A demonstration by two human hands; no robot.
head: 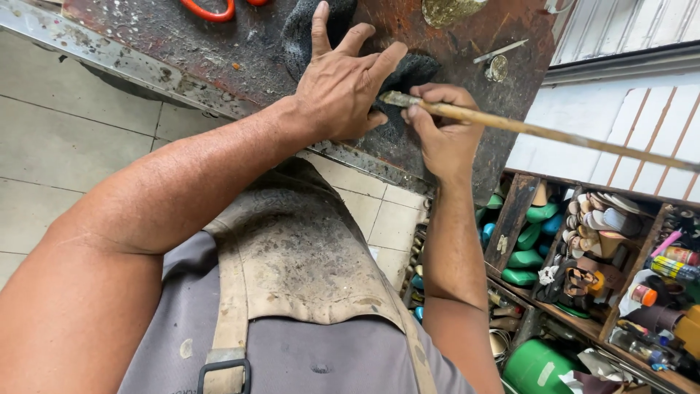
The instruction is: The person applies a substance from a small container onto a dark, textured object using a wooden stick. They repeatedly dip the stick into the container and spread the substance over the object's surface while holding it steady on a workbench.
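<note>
My left hand (343, 84) lies flat with fingers spread on a dark grey fabric shoe part (306, 33), pressing it onto the stained brown workbench (182, 44). My right hand (441, 128) pinches a long wooden-handled brush (539, 131) close to its bristle end; the tip touches the dark fabric just beside my left fingers. The handle runs off to the right. Most of the fabric piece is hidden under my left hand.
Orange scissor handles (208, 9) lie at the bench's top edge. A small round metal lid (497, 68) and a nail sit at the right. Wooden shelves (583, 241) below right hold green shoe lasts, soles, bottles and a green can. Tiled floor (65, 138) spreads left.
</note>
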